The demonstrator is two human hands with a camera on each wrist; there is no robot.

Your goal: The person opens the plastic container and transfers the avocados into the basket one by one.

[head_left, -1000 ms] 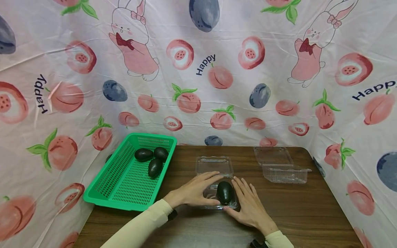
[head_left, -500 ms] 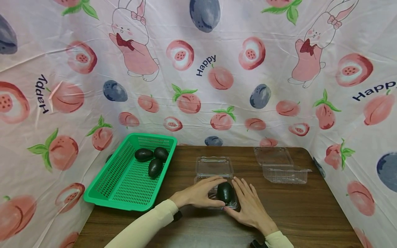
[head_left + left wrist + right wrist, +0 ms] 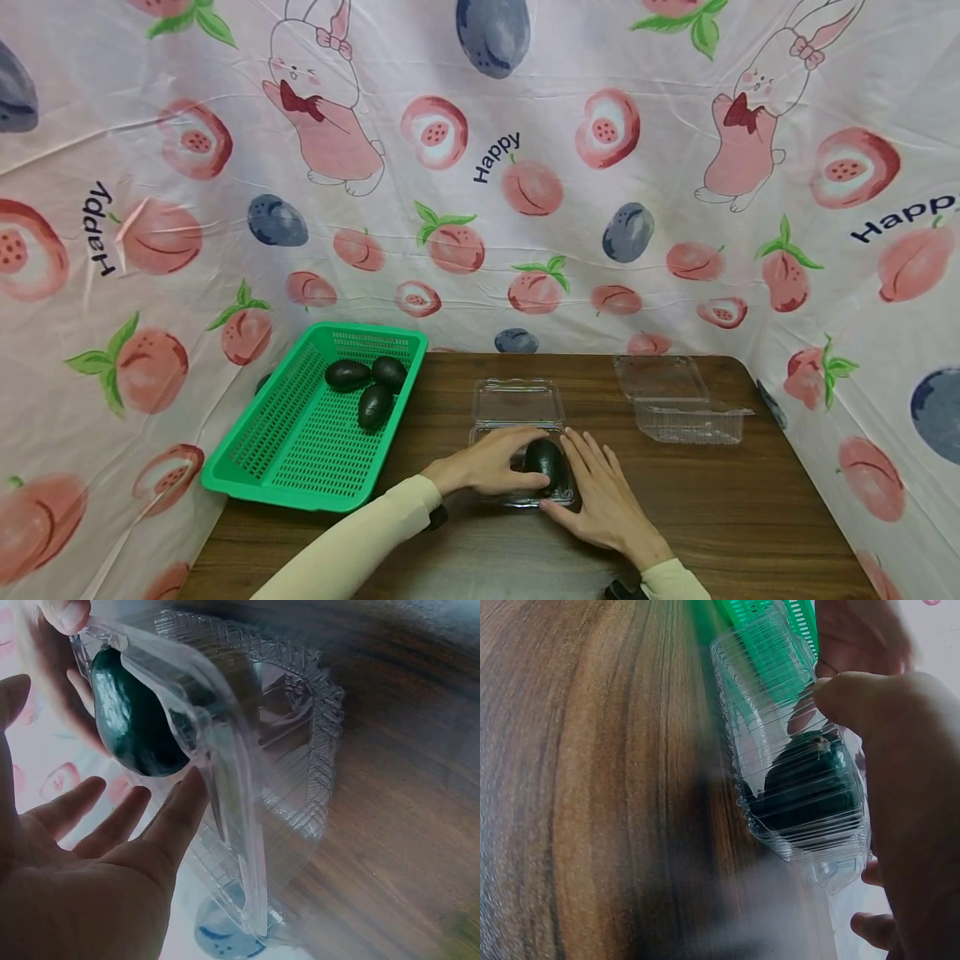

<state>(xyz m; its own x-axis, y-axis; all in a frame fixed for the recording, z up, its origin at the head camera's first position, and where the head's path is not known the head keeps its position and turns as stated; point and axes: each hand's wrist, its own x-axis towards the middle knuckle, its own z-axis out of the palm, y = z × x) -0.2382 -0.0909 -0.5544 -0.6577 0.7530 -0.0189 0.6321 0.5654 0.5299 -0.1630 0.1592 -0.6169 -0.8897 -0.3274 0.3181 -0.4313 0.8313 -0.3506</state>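
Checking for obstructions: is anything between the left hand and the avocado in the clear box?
Nothing visible. The left hand reaches into the open clear box, its fingers against the avocado; the lid lies folded back behind.

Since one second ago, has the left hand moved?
Yes. The left hand slid right, toward the avocado in the clear box, and away from the fixed green basket.
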